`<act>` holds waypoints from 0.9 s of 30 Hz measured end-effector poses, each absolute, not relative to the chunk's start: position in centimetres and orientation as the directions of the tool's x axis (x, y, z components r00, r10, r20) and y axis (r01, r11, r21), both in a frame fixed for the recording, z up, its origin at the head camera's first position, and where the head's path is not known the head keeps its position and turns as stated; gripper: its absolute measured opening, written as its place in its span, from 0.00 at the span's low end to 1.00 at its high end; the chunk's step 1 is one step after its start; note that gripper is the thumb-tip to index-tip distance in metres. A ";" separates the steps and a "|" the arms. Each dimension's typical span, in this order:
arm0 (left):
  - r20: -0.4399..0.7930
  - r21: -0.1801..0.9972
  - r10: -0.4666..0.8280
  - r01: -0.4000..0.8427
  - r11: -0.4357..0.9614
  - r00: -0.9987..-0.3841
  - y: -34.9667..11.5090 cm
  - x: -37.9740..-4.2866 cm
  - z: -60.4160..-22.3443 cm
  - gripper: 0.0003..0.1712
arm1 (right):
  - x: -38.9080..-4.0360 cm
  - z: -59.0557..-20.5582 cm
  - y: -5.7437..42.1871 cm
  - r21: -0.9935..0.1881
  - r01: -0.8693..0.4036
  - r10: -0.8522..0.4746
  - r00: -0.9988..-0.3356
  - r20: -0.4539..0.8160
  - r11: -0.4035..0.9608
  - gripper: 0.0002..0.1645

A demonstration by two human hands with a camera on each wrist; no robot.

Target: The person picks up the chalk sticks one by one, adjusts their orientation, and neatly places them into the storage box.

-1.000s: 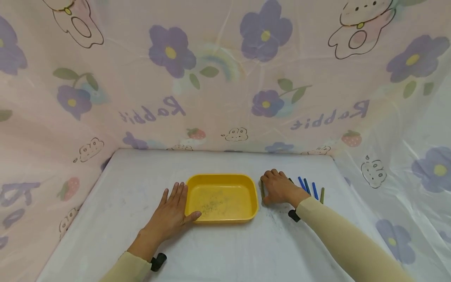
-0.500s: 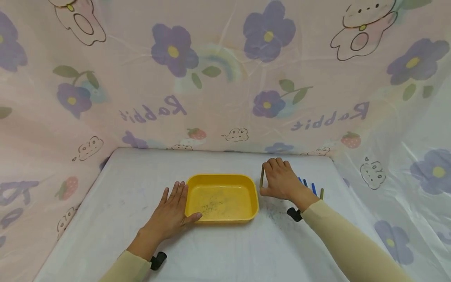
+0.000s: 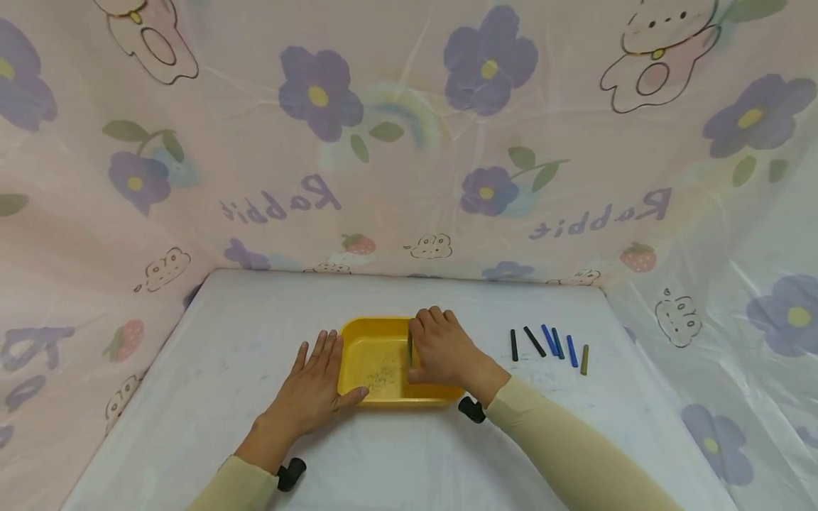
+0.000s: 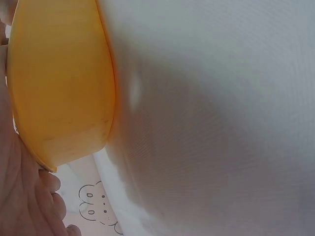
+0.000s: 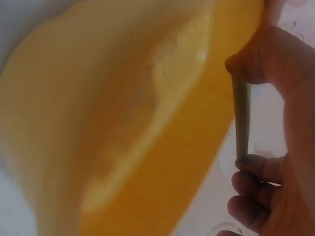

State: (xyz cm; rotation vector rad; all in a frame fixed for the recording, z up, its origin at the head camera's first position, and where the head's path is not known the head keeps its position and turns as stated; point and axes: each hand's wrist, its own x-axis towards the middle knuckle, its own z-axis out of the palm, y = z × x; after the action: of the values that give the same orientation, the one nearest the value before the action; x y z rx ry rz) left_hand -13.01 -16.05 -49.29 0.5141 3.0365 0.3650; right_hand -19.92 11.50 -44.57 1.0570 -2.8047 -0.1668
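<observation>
A shallow yellow plastic tray (image 3: 377,402) lies on the white table, dark specks on its floor. Along its left rim rests my left hand (image 3: 305,390), fingers straight and thumb reaching over the near-left corner. In the left wrist view the tray's outer wall (image 4: 61,73) stands beside that palm. Over the tray's right half, my right hand (image 3: 441,351) pinches an olive-green crayon (image 5: 241,120) by its two ends, between thumb and fingertips. The right hand covers part of the tray's right side in the head view.
Right of the tray lie a black crayon (image 3: 514,345), another dark crayon (image 3: 535,341), several blue ones including a blue crayon (image 3: 571,350), and a second olive crayon (image 3: 584,360). Smudges mark the tabletop. A patterned curtain (image 3: 396,170) surrounds the table's back and sides.
My right hand has lifted the olive-green crayon off the table and carried it left over the tray, uncovering the dark crayons. The left hand stays at the tray's left rim.
</observation>
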 end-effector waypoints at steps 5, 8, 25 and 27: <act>0.007 0.220 0.334 0.327 0.919 -0.943 -16.1 -13.3 -49.2 0.65 | -19.9 -45.5 9.9 0.192 -0.645 -0.661 -0.750 0.021 0.739 0.34; 0.003 0.219 0.334 0.327 0.920 -0.943 -16.1 -13.4 -49.2 0.65 | -19.8 -46.0 9.4 0.190 -0.653 -0.662 -0.749 -0.016 0.734 0.36; -0.005 0.239 0.331 0.320 0.917 -0.944 -16.1 -13.1 -49.4 0.64 | -19.9 -48.1 7.0 0.199 -0.676 -0.669 -0.735 -0.107 0.710 0.38; -0.007 0.246 0.327 0.315 0.917 -0.945 -16.2 -13.0 -49.4 0.64 | -20.0 -48.2 6.6 0.202 -0.674 -0.668 -0.736 -0.109 0.710 0.38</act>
State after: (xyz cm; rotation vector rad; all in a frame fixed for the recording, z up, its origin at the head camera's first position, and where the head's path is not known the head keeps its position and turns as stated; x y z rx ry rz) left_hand -13.04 -16.15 -49.40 0.5070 3.0280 0.3768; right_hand -19.95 6.63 -48.24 1.1506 -2.9311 -0.3642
